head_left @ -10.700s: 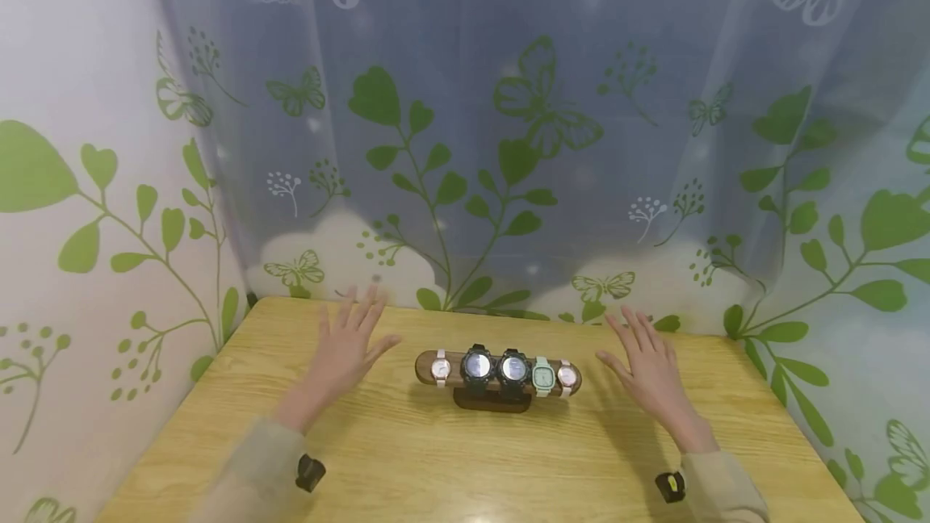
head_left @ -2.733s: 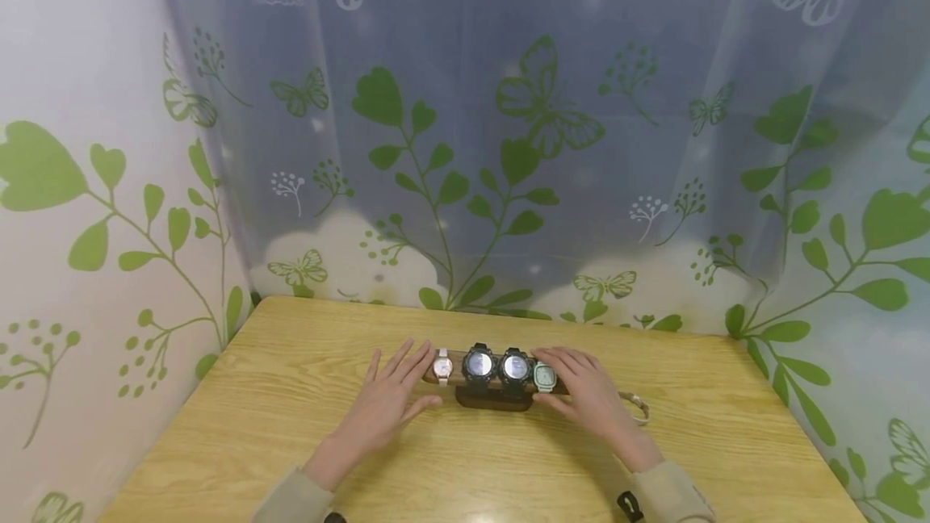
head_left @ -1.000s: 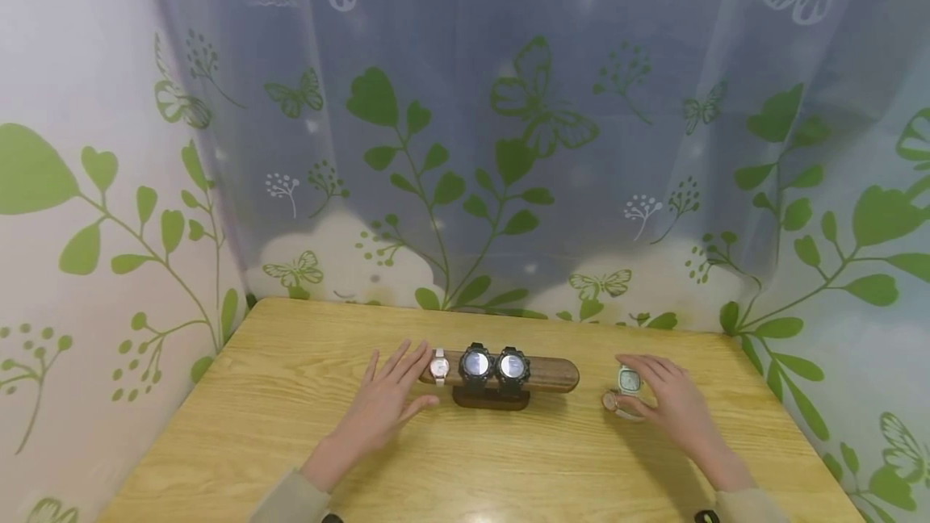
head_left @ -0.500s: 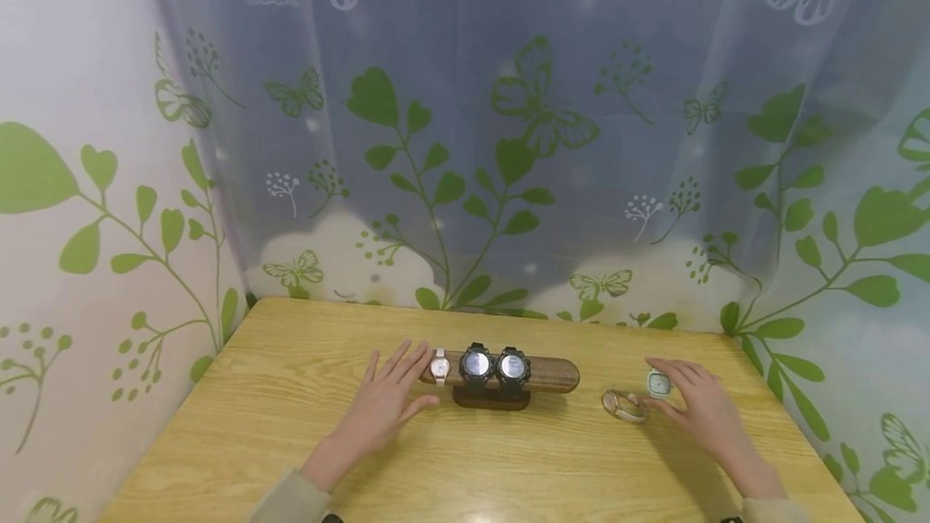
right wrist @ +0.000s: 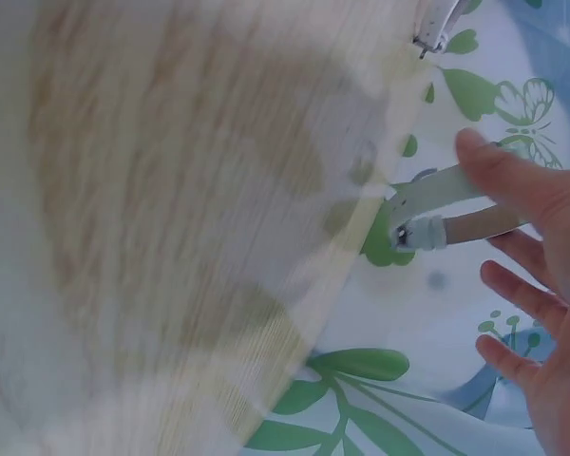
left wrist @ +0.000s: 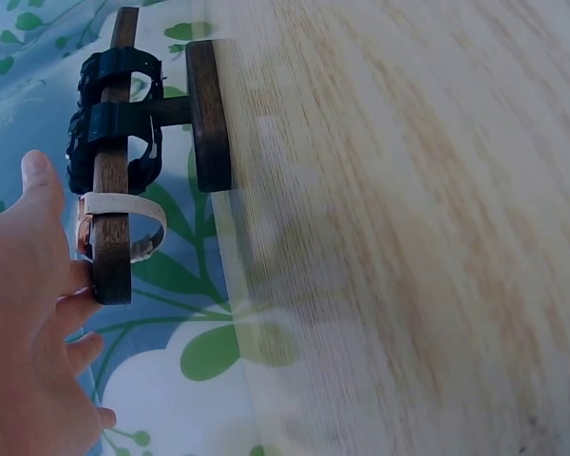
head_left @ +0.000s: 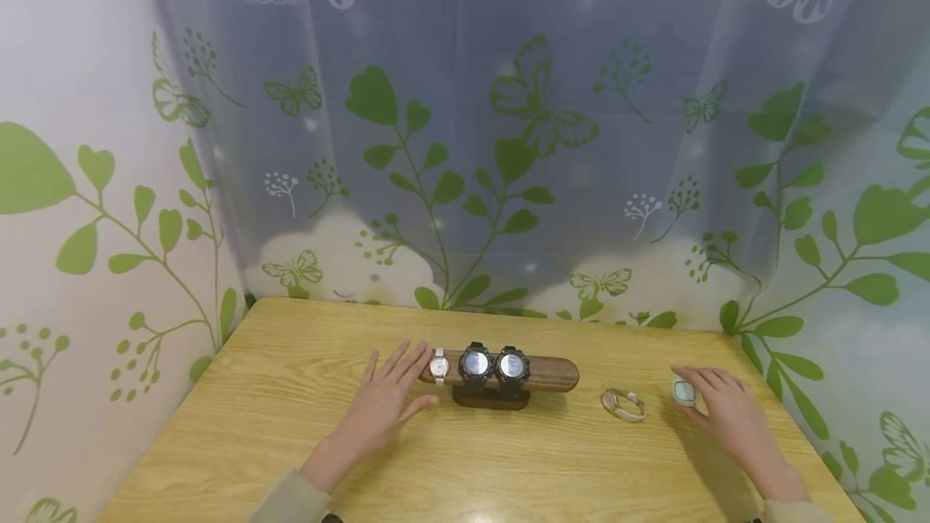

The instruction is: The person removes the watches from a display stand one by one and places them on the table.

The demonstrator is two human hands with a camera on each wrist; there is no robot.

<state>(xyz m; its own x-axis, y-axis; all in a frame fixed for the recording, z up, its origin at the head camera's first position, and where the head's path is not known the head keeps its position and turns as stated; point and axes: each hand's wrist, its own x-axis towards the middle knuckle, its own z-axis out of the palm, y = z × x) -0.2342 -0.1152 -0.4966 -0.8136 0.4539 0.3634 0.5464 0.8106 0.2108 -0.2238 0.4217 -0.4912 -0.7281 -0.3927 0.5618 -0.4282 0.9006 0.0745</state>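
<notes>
A wooden watch stand (head_left: pixel 552 375) holds a white-strapped watch (head_left: pixel 439 366) and two black sports watches, the left one (head_left: pixel 475 362) beside the right one (head_left: pixel 512 365). My left hand (head_left: pixel 379 408) touches the stand's left end with extended fingers, thumb apart, beside the white strap (left wrist: pixel 123 205). Well right of the stand, my right hand (head_left: pixel 737 424) pinches a square mint-green watch (head_left: pixel 684 391) between thumb and fingers. Its buckled strap (right wrist: pixel 437 195) forms a loop in the right wrist view; whether it touches the table is unclear. A rose-gold watch (head_left: pixel 623 405) lies on the table between stand and right hand.
The wooden table (head_left: pixel 465 458) extends in front of the stand. Behind and on both sides hangs a curtain (head_left: pixel 465 184) printed with leaves and butterflies, close to the table's back edge. Part of a watch (right wrist: pixel 442 24) shows at the top of the right wrist view.
The rose-gold and mint-green watches have come off the stand's right end. Over the last second my right hand carries the mint-green watch rightward, past the rose-gold one; the left hand stays put.
</notes>
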